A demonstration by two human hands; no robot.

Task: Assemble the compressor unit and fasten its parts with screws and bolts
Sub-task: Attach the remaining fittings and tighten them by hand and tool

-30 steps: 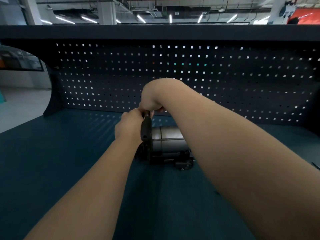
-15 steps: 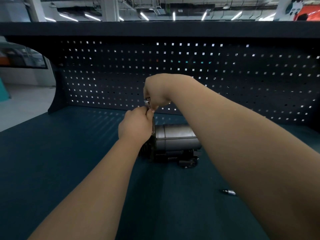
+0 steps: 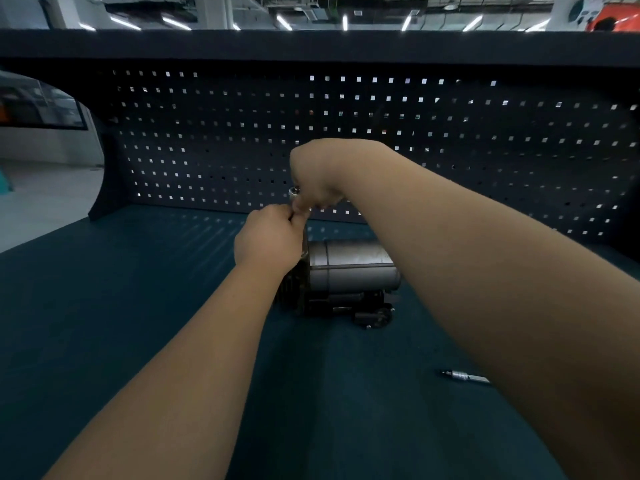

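Note:
The compressor unit (image 3: 351, 271), a silver cylinder on a black base, lies on the dark teal bench top. My left hand (image 3: 268, 242) hovers over its left end and hides that end; its fingers are curled and pinch the lower part of a small silver bolt (image 3: 294, 192). My right hand (image 3: 317, 178) is directly above, fingers curled round the same bolt, whose round head shows at the hand's left edge. The two hands touch at the fingertips.
A silver screwdriver bit (image 3: 464, 376) lies on the bench (image 3: 104, 306) to the right, partly under my right forearm. A dark pegboard wall (image 3: 450, 150) closes the back of the bench, with a shelf edge above it.
Both hands rose a little from the compressor's left end. The black end part seen between them a second ago is now hidden by my left hand, and the bolt's silver head shows.

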